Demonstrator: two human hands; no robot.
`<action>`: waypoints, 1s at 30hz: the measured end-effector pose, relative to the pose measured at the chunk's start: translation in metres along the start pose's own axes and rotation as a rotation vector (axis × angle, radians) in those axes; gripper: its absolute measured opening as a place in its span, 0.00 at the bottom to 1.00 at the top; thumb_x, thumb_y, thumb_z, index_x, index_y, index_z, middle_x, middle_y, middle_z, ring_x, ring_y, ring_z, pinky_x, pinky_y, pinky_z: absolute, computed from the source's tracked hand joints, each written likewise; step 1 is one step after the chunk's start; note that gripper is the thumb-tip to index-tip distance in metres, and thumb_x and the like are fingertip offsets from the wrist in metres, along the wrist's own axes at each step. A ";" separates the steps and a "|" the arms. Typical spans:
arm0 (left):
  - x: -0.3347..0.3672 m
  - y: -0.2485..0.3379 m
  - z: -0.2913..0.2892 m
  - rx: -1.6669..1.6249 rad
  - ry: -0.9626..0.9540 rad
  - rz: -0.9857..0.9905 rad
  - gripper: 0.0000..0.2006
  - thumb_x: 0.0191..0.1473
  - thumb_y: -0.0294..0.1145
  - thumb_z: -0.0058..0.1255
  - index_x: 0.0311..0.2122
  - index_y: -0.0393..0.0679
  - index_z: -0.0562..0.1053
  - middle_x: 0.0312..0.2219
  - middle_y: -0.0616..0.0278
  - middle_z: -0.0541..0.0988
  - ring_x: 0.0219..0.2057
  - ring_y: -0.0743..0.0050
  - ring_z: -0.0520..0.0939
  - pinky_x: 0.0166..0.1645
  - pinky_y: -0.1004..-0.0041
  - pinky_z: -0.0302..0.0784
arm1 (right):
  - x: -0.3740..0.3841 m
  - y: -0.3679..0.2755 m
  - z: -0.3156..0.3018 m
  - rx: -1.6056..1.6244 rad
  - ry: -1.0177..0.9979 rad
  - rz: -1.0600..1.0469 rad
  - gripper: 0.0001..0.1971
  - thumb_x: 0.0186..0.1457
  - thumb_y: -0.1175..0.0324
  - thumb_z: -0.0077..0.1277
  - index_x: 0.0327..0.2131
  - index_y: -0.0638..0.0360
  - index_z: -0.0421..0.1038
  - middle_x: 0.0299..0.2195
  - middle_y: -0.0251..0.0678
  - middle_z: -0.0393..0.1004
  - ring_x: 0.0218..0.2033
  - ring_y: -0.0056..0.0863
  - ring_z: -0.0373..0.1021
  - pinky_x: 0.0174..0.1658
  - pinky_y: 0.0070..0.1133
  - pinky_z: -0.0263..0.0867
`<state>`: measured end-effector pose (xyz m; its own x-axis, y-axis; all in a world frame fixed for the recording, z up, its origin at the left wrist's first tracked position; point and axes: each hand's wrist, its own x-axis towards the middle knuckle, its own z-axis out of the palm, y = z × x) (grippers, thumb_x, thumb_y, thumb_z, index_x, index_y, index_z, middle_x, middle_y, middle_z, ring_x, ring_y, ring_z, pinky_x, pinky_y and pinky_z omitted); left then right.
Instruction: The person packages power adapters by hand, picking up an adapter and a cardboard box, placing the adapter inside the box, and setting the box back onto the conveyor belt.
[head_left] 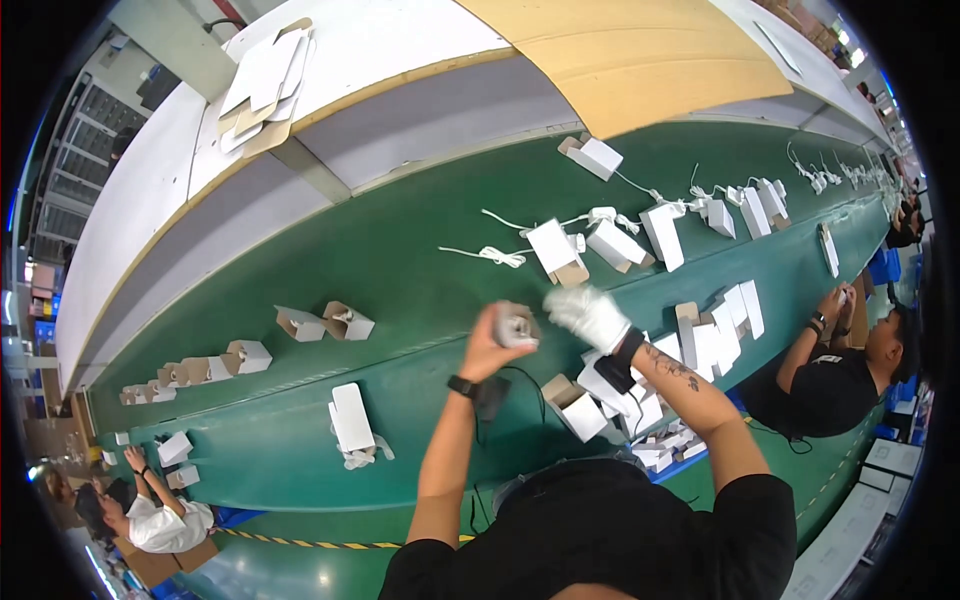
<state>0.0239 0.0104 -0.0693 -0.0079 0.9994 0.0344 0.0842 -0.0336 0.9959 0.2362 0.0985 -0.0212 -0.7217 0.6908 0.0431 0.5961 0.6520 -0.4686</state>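
Open-topped carton could be spilling if left hand, curled round it, is tilting; right hand isn't showing its grip.

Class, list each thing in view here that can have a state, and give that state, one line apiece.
Left hand: bare, gripping the held box.
Held box: appears open at the end in view.
Right hand: white-gloved, apart from the held box.
Leftmost white cable: bundled, one end trailing loose.
Tan cardboard sheet: spread out, overhanging the shelf.
Cartons on the shelf: flattened, piled.
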 end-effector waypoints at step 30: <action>-0.006 0.060 0.117 -1.565 0.095 -0.732 0.35 0.54 0.62 0.36 0.54 0.40 0.60 0.46 0.48 0.71 0.48 0.57 0.72 0.54 0.59 0.62 | 0.002 -0.015 -0.027 1.426 0.563 0.531 0.10 0.55 0.64 0.46 0.39 0.56 0.65 0.31 0.27 0.70 0.27 0.15 0.66 0.37 0.20 0.64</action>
<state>0.1454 0.0033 -0.0200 0.3412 0.8090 -0.4785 -0.9327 0.3547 -0.0654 0.2356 0.0982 0.0093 -0.1476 0.9614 -0.2321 -0.3020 -0.2673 -0.9151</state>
